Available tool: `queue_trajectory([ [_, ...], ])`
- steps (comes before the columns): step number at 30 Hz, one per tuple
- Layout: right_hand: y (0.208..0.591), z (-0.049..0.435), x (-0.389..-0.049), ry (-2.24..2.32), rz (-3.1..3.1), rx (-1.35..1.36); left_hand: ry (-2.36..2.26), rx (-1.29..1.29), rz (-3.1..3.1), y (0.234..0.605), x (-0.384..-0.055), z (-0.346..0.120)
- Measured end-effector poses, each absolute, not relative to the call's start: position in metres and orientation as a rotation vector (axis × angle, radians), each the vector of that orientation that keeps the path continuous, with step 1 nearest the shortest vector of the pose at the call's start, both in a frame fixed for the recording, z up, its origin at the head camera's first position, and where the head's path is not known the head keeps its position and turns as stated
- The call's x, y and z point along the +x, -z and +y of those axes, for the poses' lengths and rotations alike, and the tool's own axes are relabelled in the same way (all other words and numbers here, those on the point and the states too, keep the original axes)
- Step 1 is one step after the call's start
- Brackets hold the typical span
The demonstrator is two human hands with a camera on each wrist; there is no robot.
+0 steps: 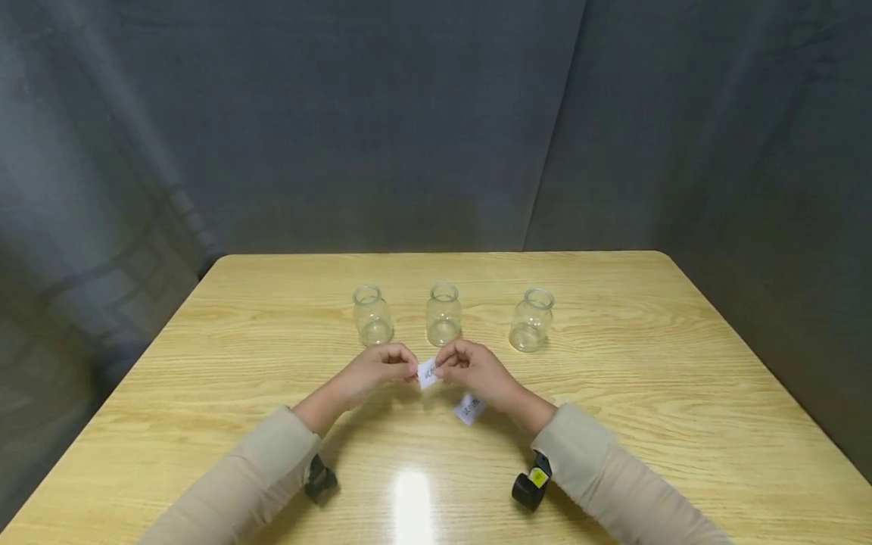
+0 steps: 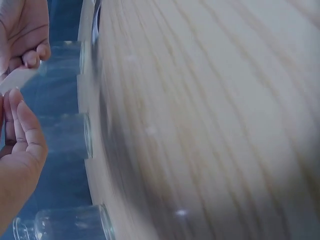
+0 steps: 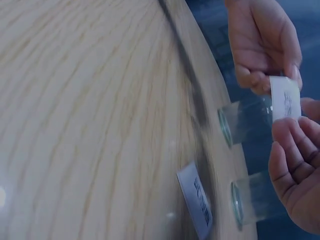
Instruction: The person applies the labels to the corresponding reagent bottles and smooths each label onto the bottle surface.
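Between my two hands is a small white paper label [image 1: 426, 373] with dark handwriting on it. My left hand [image 1: 378, 372] pinches its left edge with thumb and fingertips. On its other edge, the right hand [image 1: 480, 374] pinches it the same way. A second written label [image 1: 469, 409] lies on the table under my right hand, partly hidden in the head view; the right wrist view shows more of that label [image 3: 196, 201]. Just beyond the hands stand three open glass jars: a left one [image 1: 373, 318], a middle one [image 1: 443, 316] and a right one [image 1: 531, 322].
The jars stand upright in a spaced row on the wooden table [image 1: 272, 303]. Grey curtains [image 1: 381, 136] hang behind the table and along its sides. Dark wrist devices [image 1: 530, 488] sit below both sleeves, close to the tabletop.
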State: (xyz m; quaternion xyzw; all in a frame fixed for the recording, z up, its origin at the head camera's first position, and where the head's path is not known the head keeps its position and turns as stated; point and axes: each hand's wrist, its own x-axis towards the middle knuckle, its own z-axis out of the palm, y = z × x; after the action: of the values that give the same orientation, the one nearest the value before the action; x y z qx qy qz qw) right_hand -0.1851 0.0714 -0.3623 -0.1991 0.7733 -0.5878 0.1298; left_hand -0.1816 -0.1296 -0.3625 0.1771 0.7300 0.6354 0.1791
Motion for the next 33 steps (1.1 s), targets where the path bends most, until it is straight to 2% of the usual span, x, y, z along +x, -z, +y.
queue_trajectory([
  [10,0.337,0.063,-0.165,1.658,2.217,-0.623,-1.765,0.540,2.059,0.366,-0.181,-0.122],
  [22,0.366,0.065,-0.181,1.688,2.171,-0.656,-1.719,0.581,2.070,0.365,-0.183,-0.121],
  [33,0.369,0.066,-0.185,1.749,2.142,-0.632,-1.722,0.515,2.137,0.368,-0.184,-0.122],
])
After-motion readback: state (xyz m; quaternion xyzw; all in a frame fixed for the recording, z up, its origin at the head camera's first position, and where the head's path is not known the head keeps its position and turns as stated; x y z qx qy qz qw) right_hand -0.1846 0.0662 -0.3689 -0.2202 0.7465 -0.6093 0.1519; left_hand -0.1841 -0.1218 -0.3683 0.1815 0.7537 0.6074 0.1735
